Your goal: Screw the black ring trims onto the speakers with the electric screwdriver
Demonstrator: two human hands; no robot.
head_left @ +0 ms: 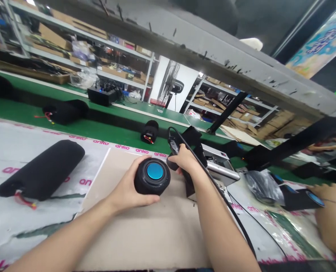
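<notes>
l hand (127, 186) has its grip wrapped round the black cylinder (153, 179), thumb under, fingers over the far/top side. blue disc (154, 170) at its end faces the wearer; prob. held that way so the end's in plain sight & the round body can't roll. cylinder is abv the tan board (145, 238), about mid-view; can't tell if it's touching. board prob. there as a flat work area over the creased anko-print sheet (3, 147).

r hand (187, 160) is just right of the cylinder, grip closed on a black corded tool (173, 144), poss. a driver; its tip's hidden. dark rounded pc (172, 163) by the fingers, can't tell what it is or if it's held. black cable (230, 210) loops over & runs along the r forearm, prob. kept to that side to clear the l hand.

silver-topped machine (223, 170) sits just past the r hand, prob. for easy reach. longer black cylinder (43, 170) lies on the sheet at left, red wires (26, 201) toward the wearer; a short one (150, 130) is on the green counter (20, 113) beyond. far right, a co-worker's hand (330, 193) is at a blue-ended unit (301, 198).
</notes>
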